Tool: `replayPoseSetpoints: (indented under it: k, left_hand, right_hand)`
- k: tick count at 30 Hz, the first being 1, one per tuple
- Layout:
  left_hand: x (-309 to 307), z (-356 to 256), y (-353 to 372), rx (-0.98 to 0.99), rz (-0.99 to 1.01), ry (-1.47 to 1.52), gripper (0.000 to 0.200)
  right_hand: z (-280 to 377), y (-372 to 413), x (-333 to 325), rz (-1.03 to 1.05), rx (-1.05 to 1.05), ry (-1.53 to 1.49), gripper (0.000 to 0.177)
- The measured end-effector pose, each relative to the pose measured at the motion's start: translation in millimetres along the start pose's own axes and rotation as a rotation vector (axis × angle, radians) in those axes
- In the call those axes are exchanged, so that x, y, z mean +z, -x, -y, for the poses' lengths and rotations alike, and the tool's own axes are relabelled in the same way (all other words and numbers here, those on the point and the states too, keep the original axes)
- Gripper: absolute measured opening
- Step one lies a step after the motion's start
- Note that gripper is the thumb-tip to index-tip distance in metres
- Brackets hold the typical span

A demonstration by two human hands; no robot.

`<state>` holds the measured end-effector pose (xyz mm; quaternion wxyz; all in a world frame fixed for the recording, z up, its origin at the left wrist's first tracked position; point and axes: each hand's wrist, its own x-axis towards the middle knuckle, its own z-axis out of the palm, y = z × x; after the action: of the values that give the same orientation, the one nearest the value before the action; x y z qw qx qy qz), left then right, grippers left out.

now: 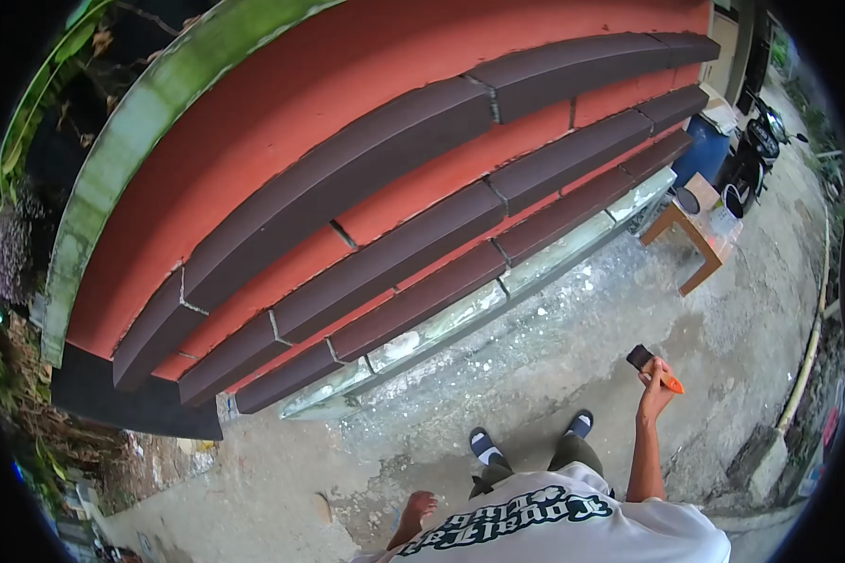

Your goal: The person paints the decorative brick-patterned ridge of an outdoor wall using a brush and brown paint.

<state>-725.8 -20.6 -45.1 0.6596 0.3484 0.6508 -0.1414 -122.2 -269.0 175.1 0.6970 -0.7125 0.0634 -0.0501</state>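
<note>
My right hand (657, 388) is closed around the orange handle of a paintbrush (639, 357), out to the right over the concrete. Dark bristles point up and to the left, apart from the wall. My left hand (422, 503) hangs low beside my white shirt, away from the wall; its fingers are too small and foreshortened to read. In front of me stands a red-orange wall (282, 178) with raised dark brown bands (385, 155). Along its foot runs a pale, patchy greenish band (441, 324).
A small wooden table (695, 230) at the right bears a dark pot (688, 200) and a white bucket (723, 220). Behind it are a blue barrel (698, 150) and a motorcycle (759, 141). White specks dot the concrete floor (526, 366). A long pole (810, 361) lies at right.
</note>
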Motion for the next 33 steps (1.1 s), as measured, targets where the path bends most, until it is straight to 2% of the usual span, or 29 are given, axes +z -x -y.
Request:
replayPoseSetpoints:
  k: [2,6,10,11,16,20,23,28,33]
  left_hand:
    - [28.6,-79.1,-1.0,0.118,-0.077,-0.094,0.030]
    - [123.0,-225.1,7.9,0.375,-0.104,-0.243,0.024]
    - [252.2,-312.9,28.9,0.552,-0.028,-0.294,0.023]
    - [286.2,-321.7,32.5,0.581,0.006,-0.314,0.023]
    - [420.1,-325.3,48.4,0.347,0.138,-0.509,0.029]
    - [470.1,-305.9,41.5,0.128,0.124,-0.692,0.032]
    - [484.8,-303.3,20.3,0.132,0.208,-0.914,0.032]
    - [568.5,-351.2,-10.7,0.090,0.185,-0.954,0.032]
    - [728.1,-435.8,-42.8,0.162,0.204,-0.915,0.031]
  right_hand:
    - [15.1,-23.3,-15.3,-0.051,0.004,-0.098,0.029]
    - [48.5,-83.0,-51.0,0.037,0.068,-0.222,0.028]
    - [75.1,-139.8,-99.6,0.128,0.080,-0.294,0.025]
    - [80.8,-153.3,-113.8,0.132,0.083,-0.305,0.025]
    - [109.9,-213.8,-178.1,0.104,0.085,-0.329,0.023]
    - [123.4,-260.3,-208.9,0.025,0.060,-0.364,0.024]
    - [128.4,-297.6,-223.9,-0.027,0.041,-0.380,0.025]
    - [139.4,-372.3,-240.7,-0.071,0.025,-0.352,0.024]
    - [147.1,-472.1,-260.5,-0.129,0.028,-0.229,0.023]
